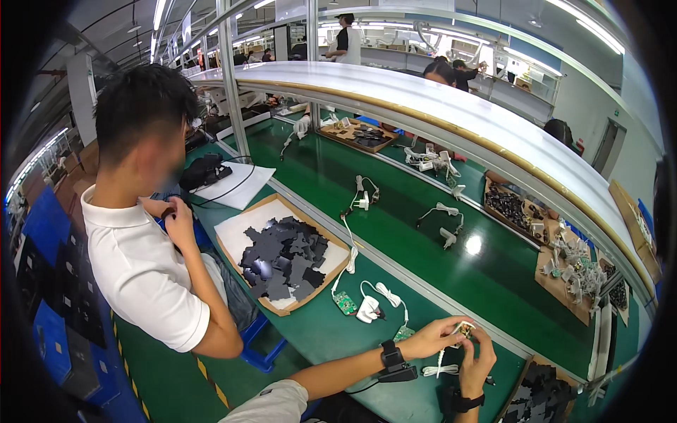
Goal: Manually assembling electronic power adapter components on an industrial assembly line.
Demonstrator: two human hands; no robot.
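Over the near right of the green workbench (310, 345), my left hand (431, 338) and my right hand (477, 361) meet with fingers pinched round a small power adapter (464, 329). Its white shell seems open, with electronic parts showing inside; the fingers cover much of it. Below my hands lies a bundled white cable (441, 369). Left of my left hand, a bare green circuit board (404, 333) lies on the bench. Farther left are a white adapter (369, 309) with a coiled cord and another green circuit board (345, 303).
A cardboard tray (331, 276) of dark sheet pieces stands left; another tray (506, 409) is at lower right. Beyond a metal rail, a green conveyor (409, 243) carries corded adapters. A person in a white shirt (141, 275) sits at left. A white shelf (395, 88) spans above.
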